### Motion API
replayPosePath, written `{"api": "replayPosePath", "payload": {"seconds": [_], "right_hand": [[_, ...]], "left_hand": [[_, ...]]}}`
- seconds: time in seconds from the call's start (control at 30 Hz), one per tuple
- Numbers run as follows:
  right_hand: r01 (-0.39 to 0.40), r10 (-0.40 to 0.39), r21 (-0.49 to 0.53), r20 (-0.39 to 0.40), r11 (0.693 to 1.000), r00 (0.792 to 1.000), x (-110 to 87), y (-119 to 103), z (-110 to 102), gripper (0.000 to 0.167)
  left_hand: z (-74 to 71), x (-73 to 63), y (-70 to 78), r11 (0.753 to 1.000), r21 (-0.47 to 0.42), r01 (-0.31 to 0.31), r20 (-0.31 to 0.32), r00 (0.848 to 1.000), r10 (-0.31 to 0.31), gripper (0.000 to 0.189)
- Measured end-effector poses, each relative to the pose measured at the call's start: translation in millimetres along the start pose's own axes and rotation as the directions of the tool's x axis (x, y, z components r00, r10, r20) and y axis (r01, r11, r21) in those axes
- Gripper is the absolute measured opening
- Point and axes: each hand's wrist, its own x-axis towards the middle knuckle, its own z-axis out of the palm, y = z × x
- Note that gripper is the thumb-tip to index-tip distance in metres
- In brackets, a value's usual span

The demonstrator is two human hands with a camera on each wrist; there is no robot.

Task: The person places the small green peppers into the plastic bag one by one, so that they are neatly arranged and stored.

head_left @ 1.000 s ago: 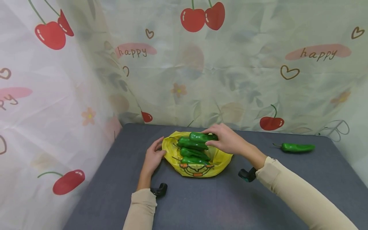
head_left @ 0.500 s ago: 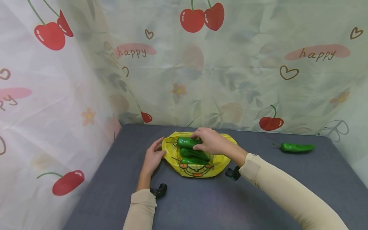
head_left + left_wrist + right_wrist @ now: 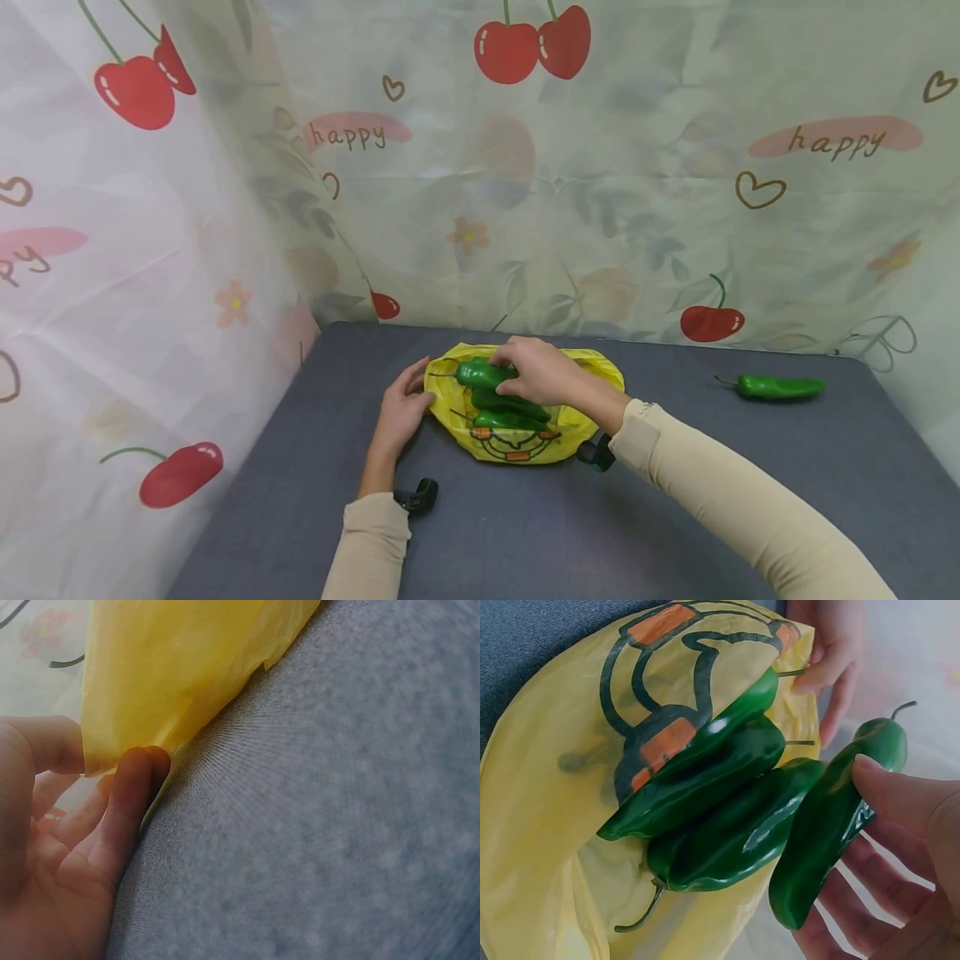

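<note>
A yellow plastic bag (image 3: 566, 443) with a black and orange print lies with its mouth spread wide. Several green peppers (image 3: 705, 772) rest side by side in it, their stems pointing different ways. My right hand (image 3: 538, 372) holds another green pepper (image 3: 814, 825) between thumb and fingers, over the far side of the bag's mouth. This pepper overlaps the others in the head view, its stem to the left. At the bag's left edge, my left hand (image 3: 400, 414) pinches the plastic between thumb and finger, as the left wrist view shows (image 3: 127, 761).
One loose green pepper (image 3: 780, 387) lies on the grey tabletop (image 3: 510, 533) toward the back right. Behind the table hangs a cloth (image 3: 630, 192) printed with cherries, and another sheet (image 3: 150, 333) stands along the left side. A black device (image 3: 417, 496) is worn at each wrist.
My right hand has moved left and slightly down with its pepper, which now lies low against the other peppers in the bag. The left hand stays at the bag's edge.
</note>
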Motion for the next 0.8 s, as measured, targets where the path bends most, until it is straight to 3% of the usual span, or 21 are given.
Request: {"api": "replayPosePath", "payload": {"seconds": [0.5,0.8], "right_hand": [[-0.002,0.002,0.03,-0.001,1.0,1.0,-0.7,7.2,4.6,0.047],[0.019,-0.016,0.029,-0.078,0.999,0.997,-3.1,9.0,3.9,0.043]], "left_hand": [[-0.1,0.4,-0.4,1.0,0.003,-0.001,-0.001,1.0,0.001,0.064],[0.7,-0.6,1.4,1.0,0.01,0.008,-0.011,1.0,-0.008,0.065]]}}
